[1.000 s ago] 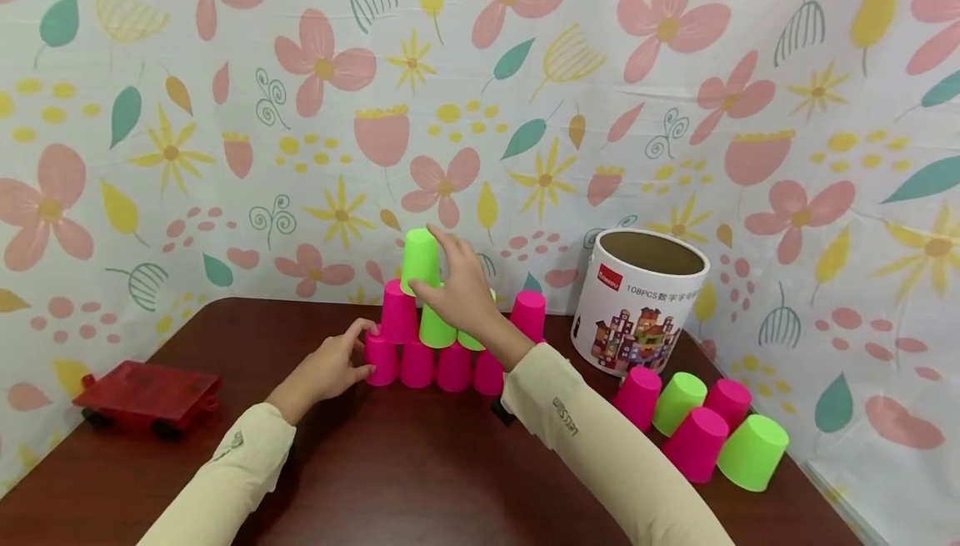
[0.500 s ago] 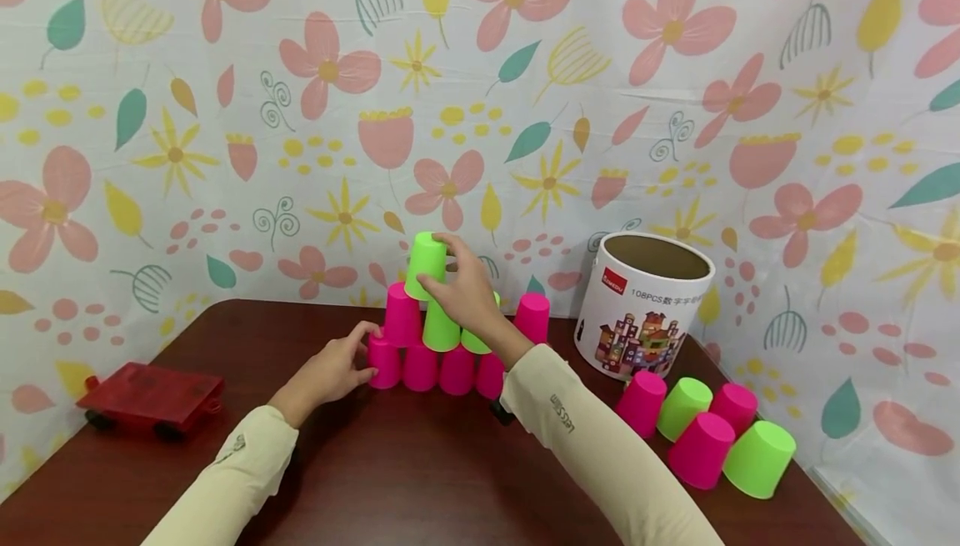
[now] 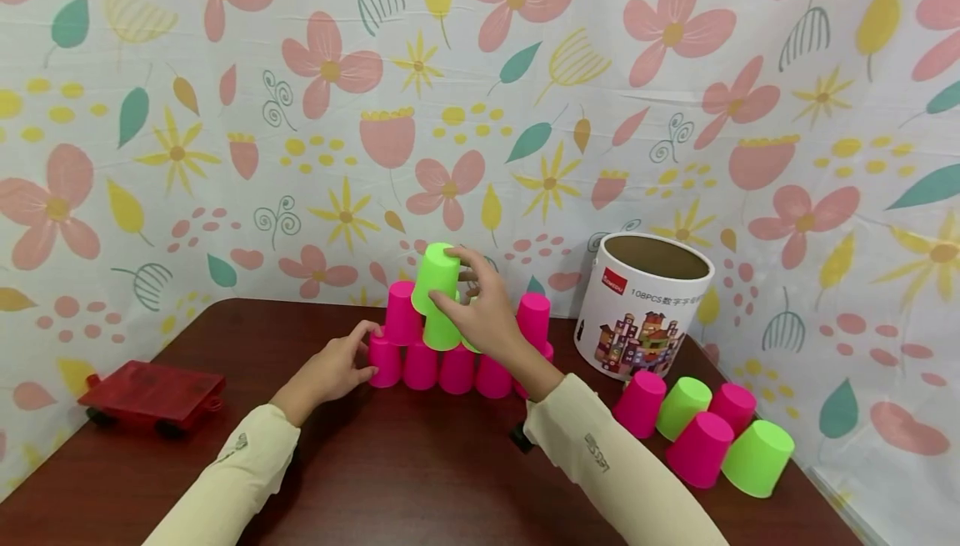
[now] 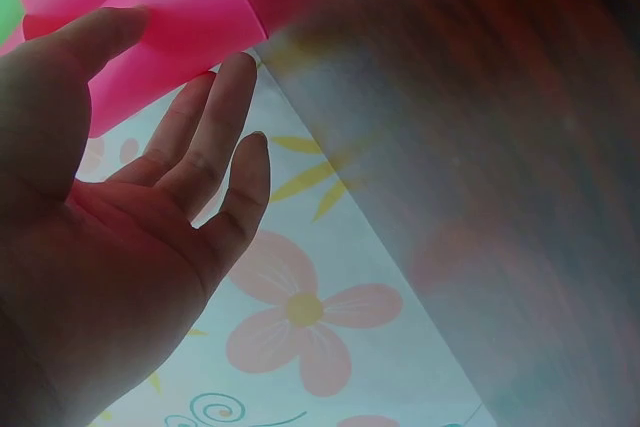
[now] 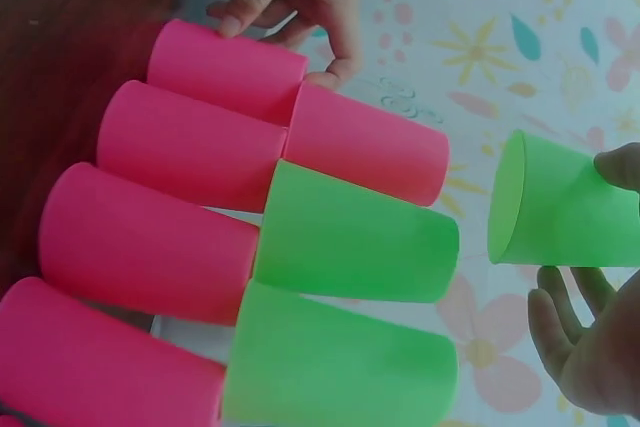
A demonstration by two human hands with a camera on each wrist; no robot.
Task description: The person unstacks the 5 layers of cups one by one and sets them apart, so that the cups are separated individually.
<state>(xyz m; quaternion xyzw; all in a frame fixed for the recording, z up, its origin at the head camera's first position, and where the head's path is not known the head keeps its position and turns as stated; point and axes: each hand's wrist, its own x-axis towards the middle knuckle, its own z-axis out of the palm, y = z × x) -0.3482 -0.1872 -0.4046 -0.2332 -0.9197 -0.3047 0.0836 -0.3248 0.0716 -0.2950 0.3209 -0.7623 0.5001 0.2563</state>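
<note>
In the head view, my right hand (image 3: 491,313) grips an upside-down green cup (image 3: 437,271) between thumb and fingers. In the right wrist view this cup hangs apart from the stack, above the second row. My left hand (image 3: 330,369) holds the leftmost bottom pink cup (image 3: 385,363), thumb on the near side and fingers behind. Upside-down pink cups form the bottom row. On it stand a pink cup (image 3: 403,313), a green cup (image 5: 355,232), another green cup (image 5: 340,357) beside it, and a pink cup (image 3: 533,319) at the right end.
Several loose pink and green cups stand at the right, including a near green cup (image 3: 758,458). A white cardboard bucket (image 3: 637,313) stands behind them. A red wheeled toy cart (image 3: 153,396) sits left on the brown table (image 3: 420,471). A patterned cloth (image 3: 300,154) hangs behind.
My right hand has carried the green cup to the right and slightly down, from above the second row's left pink cup towards the green cups. The left hand stays at the bottom pink cup.
</note>
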